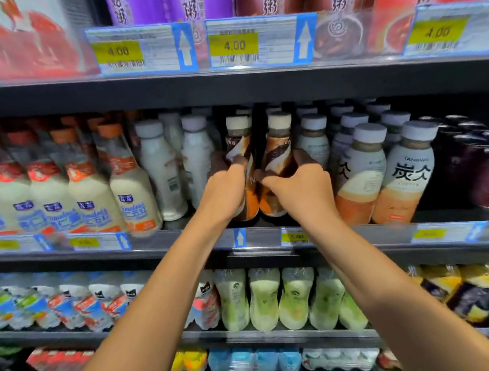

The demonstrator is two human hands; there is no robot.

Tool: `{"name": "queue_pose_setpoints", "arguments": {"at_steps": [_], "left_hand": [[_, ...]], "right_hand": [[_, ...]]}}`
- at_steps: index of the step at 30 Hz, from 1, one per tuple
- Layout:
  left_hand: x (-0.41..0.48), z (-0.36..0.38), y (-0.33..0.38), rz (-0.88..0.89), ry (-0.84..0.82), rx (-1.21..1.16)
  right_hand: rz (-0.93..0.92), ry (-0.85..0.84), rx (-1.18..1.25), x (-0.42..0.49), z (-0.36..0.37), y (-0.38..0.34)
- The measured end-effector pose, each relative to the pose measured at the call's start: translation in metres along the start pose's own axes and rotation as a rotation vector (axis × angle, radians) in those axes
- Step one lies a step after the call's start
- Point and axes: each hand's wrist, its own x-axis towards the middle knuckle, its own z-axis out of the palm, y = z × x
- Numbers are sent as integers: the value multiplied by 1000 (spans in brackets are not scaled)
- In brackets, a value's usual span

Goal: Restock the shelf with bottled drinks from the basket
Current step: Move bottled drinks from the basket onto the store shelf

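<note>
Plastic, glossy, brown-and-cream, round-shouldered — left bottle [238, 146] and right bottle [278, 151] standing upright, caps up, above the 5.00 price tag [296, 236], left hand [223, 193] gripping one, right hand [303, 192] the other.

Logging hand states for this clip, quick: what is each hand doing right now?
Left hand: grips the left brown-and-white bottle.
Right hand: grips the right brown-and-white bottle beside it.
</note>
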Motion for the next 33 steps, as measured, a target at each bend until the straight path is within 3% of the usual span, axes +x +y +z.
{"name": "queue_pose_setpoints", "arguments": {"at_steps": [6,9,12,16,28,33], "left_hand": [[11,4,-3,-117,-168,3],[29,17,3,-198,-31,80],[34,21,-4,-152,17,70],[17,12,-14,-107,-114,139],[5,14,-8,-51,-181,169],[1,12,-9,-49,-115,134]], "right_hand": [[-17,61,-69,0,10,4],[-47,68,-137,0,10,6],[-64,61,-252,-1,10,6],[-52,30,-391,-3,6,4],[-71,7,-415,-6,1,11],[-96,-8,-410,-7,0,9]]}}
